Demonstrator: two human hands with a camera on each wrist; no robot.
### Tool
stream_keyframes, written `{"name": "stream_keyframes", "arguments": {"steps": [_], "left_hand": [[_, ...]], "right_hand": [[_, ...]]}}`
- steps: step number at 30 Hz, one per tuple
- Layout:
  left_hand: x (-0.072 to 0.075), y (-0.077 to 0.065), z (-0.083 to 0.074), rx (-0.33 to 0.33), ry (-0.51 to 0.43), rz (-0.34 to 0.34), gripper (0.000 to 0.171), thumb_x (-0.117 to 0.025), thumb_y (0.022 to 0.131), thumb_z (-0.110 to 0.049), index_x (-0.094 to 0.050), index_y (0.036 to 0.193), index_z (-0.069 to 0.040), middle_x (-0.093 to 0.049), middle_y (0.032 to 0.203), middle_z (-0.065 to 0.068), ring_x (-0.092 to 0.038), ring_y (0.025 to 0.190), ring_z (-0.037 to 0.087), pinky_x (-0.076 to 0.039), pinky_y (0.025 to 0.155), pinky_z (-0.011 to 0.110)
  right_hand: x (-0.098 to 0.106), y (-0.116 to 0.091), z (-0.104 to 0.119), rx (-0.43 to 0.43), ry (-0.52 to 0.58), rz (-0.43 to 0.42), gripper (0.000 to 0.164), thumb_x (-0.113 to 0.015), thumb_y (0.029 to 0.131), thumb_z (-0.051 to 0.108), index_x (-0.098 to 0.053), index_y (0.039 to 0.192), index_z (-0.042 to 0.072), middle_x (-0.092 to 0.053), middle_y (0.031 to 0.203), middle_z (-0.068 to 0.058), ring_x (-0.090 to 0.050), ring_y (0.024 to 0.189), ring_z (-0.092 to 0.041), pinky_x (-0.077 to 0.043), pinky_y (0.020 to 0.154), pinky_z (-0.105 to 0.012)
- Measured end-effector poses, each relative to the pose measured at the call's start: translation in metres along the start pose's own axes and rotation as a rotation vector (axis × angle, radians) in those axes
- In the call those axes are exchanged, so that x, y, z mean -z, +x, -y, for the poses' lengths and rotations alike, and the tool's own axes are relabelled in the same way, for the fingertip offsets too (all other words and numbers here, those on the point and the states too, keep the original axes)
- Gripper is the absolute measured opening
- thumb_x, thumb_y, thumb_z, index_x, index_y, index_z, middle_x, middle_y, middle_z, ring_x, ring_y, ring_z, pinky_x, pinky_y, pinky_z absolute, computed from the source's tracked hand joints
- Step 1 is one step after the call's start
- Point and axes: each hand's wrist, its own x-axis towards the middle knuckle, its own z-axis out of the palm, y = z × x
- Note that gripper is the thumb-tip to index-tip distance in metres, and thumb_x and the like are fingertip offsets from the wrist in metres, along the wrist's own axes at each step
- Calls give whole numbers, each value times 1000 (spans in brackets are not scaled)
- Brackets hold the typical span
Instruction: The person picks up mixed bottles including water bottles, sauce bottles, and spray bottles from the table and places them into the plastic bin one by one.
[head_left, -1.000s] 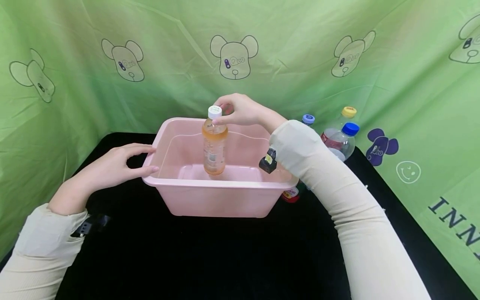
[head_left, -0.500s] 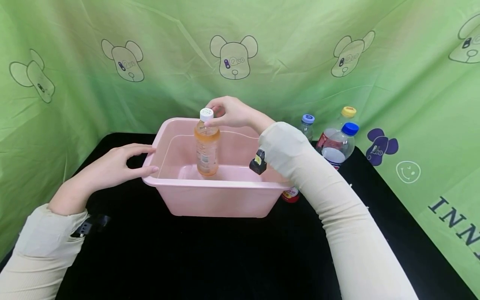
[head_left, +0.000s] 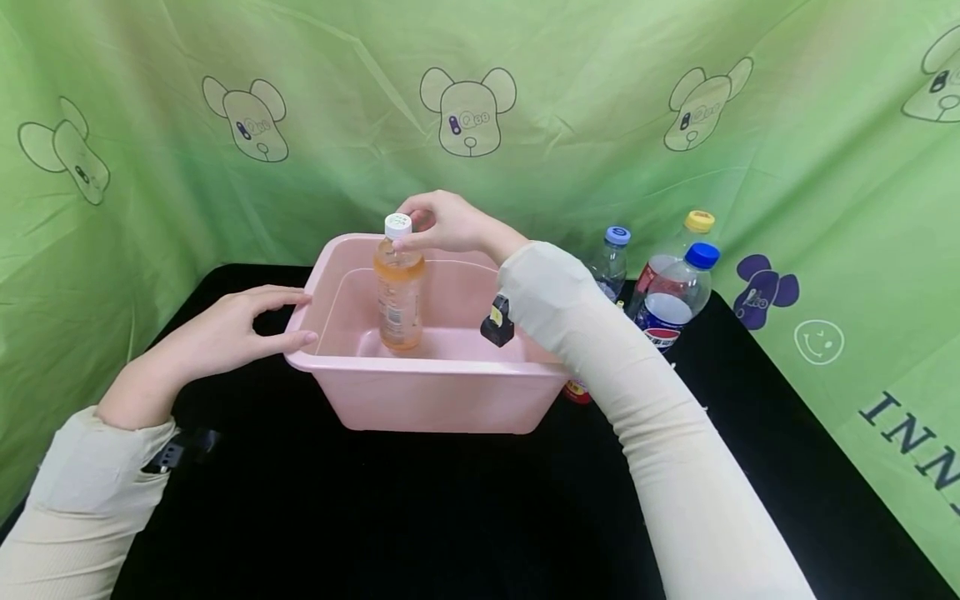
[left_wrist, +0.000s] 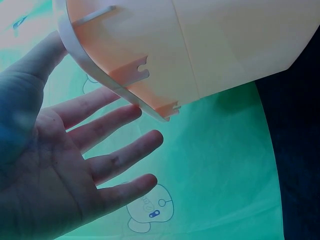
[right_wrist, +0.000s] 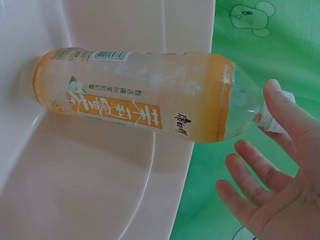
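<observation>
I have the right hand (head_left: 450, 223) pinching the jasmine honey tea bottle (head_left: 400, 300) at its white cap (right_wrist: 274, 120) and neck, between thumb and index finger; the other three fingers reach loosely and hold nothing. The bottle stands about upright inside the pink tub (head_left: 450, 400), left of its middle (whether its base touches the floor, I can't tell from here). The left hand (head_left: 217, 333) is spread wide, thumb and fingertips against the tub's left rim, merely touching it.

As I judge it, this bottle is nearly placed: it is within the walls, and letting go is what remains. Outside, to the tub's right, I count a Pepsi bottle (head_left: 670, 304), a yellow-capped bottle (head_left: 681, 240) and a light-blue-capped bottle (head_left: 611, 263), plus a red-labelled item (head_left: 577, 392) mostly hidden behind the sleeve and tub. I see no other bottle inside, though the near wall hides some floor.
</observation>
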Motion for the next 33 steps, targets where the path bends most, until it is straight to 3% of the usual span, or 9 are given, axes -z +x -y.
{"name": "stream_keyframes", "arguments": {"steps": [15,21,33], "left_hand": [[1,-1,1,12,1,13,54,-67,84,-36,-56,128,-7,-54,131,17,-47,125,34,-38,102,52],[2,-1,1,11,1,16,55,-67,84,-37,-55,128,-7,-54,131,17,-47,125,34,-38,102,52],[2,-2,2,3,3,27,55,-65,85,-39,-54,129,-7,-53,132,18,-46,126,34,-37,102,52]], "right_hand": [[-15,10,3,-16,75,-7,36,-70,83,23,-61,116,10,-65,115,-10,-64,105,-23,-48,96,-30],[-20,13,2,-24,107,-7,36,-71,83,22,-61,116,10,-66,113,-11,-64,104,-23,-52,89,-28],[-25,18,5,-22,79,-10,40,-70,83,23,-60,120,11,-64,115,-12,-63,105,-21,-51,88,-27]]}}
